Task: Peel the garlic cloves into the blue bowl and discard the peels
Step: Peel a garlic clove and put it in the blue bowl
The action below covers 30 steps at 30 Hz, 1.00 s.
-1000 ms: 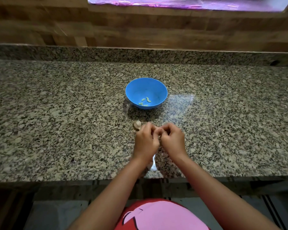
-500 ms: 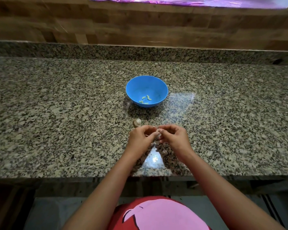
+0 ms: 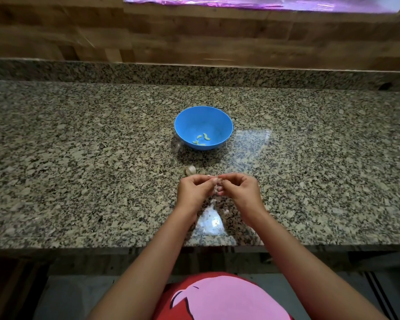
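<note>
Clove (image 3: 218, 186), small, pale, pinched by left hand (image 3: 194, 191) and right hand (image 3: 243, 190)

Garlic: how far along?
Done: a few peeled cloves lie in the bowl. In hand: left hand and right hand pinch a clove between them. Left: garlic on the counter beside the left hand, plus what look like peel bits under the hands, undiscarded.

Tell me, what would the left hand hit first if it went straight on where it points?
The left hand points forward-right, so it meets the right hand almost at once, at the clove both pinch. Beyond, probably the bowl; depth unclear.
</note>
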Tool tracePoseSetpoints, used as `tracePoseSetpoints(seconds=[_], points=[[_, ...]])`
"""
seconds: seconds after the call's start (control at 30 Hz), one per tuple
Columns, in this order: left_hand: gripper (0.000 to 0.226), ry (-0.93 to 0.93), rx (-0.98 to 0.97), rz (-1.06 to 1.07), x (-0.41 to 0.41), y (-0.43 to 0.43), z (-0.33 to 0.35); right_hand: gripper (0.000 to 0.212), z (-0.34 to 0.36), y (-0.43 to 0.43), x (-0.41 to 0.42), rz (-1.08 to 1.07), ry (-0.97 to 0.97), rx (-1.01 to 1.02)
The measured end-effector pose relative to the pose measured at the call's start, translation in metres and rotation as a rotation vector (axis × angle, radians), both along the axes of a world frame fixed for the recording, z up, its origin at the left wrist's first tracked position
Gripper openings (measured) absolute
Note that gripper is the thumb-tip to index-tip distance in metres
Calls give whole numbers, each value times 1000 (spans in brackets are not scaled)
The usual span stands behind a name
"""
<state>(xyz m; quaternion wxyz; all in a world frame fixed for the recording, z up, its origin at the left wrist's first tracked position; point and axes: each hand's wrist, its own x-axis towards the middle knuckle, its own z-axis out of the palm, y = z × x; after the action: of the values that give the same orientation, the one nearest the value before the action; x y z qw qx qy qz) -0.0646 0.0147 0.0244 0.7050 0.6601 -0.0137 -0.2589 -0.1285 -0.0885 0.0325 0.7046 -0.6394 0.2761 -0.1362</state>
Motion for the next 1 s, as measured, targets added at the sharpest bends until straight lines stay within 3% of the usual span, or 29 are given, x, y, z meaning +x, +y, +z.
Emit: tracePoseSetpoints(seconds=[0.23,0.4,0.67,0.8,0.9,1.0], points=[[10,318,-104,-67,5,0,7,18,-1,-6,3,76,52,0],[9,330,-117,-57,6,2,6,17,2,-11,4,138,93,35],[14,421,-200,-40,7,0,6,14,4,-10,2,145,-12,230],[7,169,-136,-30,8,0,3,12,7,-11,2,127,-7,233],[16,-58,-26,-132,11,3,1,10,8,-13,3,132,20,197],[16,-90,-1,-148,15,4,2,11,8,-13,3,126,20,204]])
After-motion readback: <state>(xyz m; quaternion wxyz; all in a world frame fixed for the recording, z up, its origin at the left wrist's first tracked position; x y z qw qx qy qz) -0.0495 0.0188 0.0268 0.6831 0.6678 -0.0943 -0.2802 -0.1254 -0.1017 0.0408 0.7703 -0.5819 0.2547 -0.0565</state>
